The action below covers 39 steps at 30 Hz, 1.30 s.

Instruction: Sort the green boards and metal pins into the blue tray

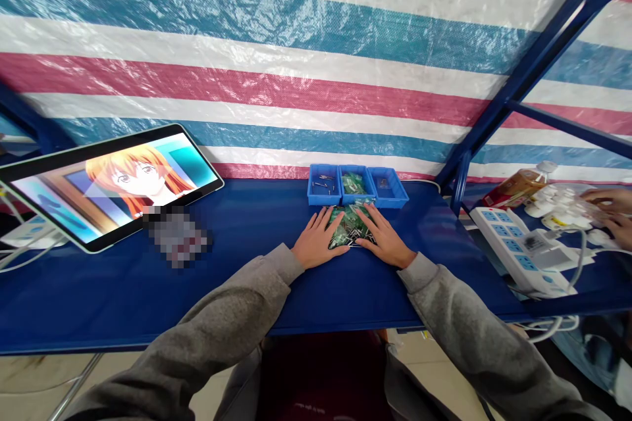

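The left hand (315,238) and right hand (386,238) rest palm-down, fingers spread wide, flanking and touching a heap of green packets and loose metal pieces (351,234) on the blue table (247,210). Neither hand visibly grips anything. The step in hand appears to be gathering the heap; the next move likely calls for light, careful fingers, lest pieces scatter. Just beyond, the left bin (324,200) holds a few metal pieces, the middle bin (356,198) green packets, the right bin (394,202) small items, indistinct.
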### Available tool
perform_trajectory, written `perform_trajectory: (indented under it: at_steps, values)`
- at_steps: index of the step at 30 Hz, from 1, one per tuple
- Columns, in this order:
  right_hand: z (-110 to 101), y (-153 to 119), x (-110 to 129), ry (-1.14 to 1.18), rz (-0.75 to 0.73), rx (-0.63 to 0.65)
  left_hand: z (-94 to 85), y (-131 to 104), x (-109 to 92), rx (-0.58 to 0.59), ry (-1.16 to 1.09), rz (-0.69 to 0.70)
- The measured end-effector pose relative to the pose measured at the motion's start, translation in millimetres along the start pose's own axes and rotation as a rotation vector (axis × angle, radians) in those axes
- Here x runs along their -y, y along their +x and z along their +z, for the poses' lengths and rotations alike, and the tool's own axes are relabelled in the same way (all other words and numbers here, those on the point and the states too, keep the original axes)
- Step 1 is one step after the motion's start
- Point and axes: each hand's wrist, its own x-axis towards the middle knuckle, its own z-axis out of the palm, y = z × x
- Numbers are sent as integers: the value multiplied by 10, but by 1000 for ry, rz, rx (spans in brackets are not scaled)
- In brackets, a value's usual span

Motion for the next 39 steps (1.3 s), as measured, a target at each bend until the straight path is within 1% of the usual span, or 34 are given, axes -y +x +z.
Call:
perform_trajectory:
  at_steps: [7, 10, 13, 17, 19, 21, 24, 27, 32, 39]
  values:
    - [5, 0, 1, 18, 9, -2, 16, 0, 2, -21, 10, -12]
    - [-2, 1, 19, 22, 5, -30, 20, -4, 8, -38, 11, -3]
    - [-36, 9, 45, 33, 4, -91, 12, -8, 6, -46, 9, -2]
    - [-134, 12, 89, 67, 12, -227, -23, -14, -9, -49, -13, -6]
    - [-192, -2, 126, 83, -17, -269, -48, -19, -17, -69, -39, 1]
    - [-242, -26, 182, 89, -82, -225, -71, -23, -22, -119, -77, 0]
    - [-287, -54, 288, 74, -162, -79, -92, -23, -14, -224, -140, -31]
    - [-298, -55, 381, 38, -167, 18, -95, -15, 6, -304, -190, -59]
    - [-300, -46, 464, -41, -135, 57, -108, -6, 11, -406, -238, -29]
    - [-294, -61, 532, -185, -114, 58, -128, -13, -9, -442, -231, 70]
